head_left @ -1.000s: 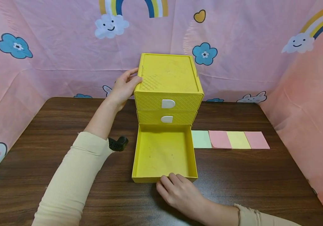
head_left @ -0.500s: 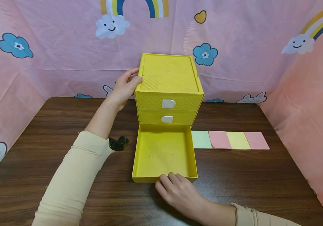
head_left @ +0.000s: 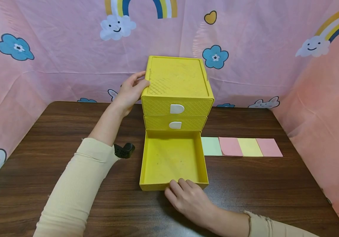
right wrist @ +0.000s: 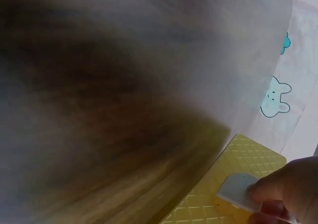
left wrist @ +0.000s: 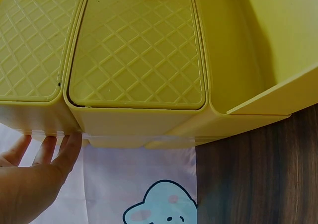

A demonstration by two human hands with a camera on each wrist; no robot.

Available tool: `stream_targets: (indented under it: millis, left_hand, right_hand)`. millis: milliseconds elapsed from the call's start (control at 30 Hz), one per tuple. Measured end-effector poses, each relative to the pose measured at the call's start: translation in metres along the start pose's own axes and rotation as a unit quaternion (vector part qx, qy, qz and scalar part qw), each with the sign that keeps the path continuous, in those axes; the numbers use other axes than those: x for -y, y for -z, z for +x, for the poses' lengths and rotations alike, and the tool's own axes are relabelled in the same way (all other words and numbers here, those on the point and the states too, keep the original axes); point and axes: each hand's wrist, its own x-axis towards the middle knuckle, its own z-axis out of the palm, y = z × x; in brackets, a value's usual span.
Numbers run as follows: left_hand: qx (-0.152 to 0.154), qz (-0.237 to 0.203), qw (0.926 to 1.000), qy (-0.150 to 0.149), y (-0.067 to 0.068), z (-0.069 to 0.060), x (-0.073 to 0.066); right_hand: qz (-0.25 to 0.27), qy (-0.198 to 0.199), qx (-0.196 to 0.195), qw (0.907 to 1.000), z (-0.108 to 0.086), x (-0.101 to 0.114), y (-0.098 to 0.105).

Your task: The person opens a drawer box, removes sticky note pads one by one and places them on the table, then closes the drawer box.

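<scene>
A yellow drawer cabinet (head_left: 176, 77) stands on the table with its bottom drawer (head_left: 170, 161) pulled out; nothing lies in that drawer. My left hand (head_left: 129, 93) rests against the cabinet's left side, thumb at the top edge. In the left wrist view, the left fingers (left wrist: 67, 154) touch the side wall. At the drawer's front, my right hand (head_left: 187, 200) has its fingers over the rim. The right wrist view shows its thumb on the white handle (right wrist: 238, 190), with fingers curled below it; the handle is pinched. The two upper drawers (head_left: 157, 107) are closed.
A row of pastel sticky notes (head_left: 247, 147) in green, pink and yellow lies right of the drawer on the dark wooden table (head_left: 246, 191). Pink printed cloth (head_left: 246, 75) hangs behind and at the sides. A black wrist device (head_left: 124, 150) sits at the left cuff.
The drawer's front has shifted very slightly to the right and up in the head view, and the right hand with it. My left hand stays in place.
</scene>
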Motion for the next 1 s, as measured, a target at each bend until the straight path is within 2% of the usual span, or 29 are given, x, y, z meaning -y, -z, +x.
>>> stream_targets:
  millis: [333, 567, 1000]
  left_hand:
    - [-0.001, 0.0, 1.0, -0.007, 0.001, 0.001, 0.003]
    - [0.004, 0.004, 0.9999, -0.009, 0.001, 0.001, 0.003]
    - [0.001, 0.001, 1.0, -0.008, 0.001, 0.001, 0.003]
  right_hand:
    - [-0.008, -0.016, -0.003, 0.9998, 0.008, -0.011, -0.006]
    - [-0.007, -0.012, 0.007, 0.9999, 0.008, -0.016, -0.012]
    - [-0.011, -0.012, 0.001, 0.9999, 0.013, -0.026, -0.022]
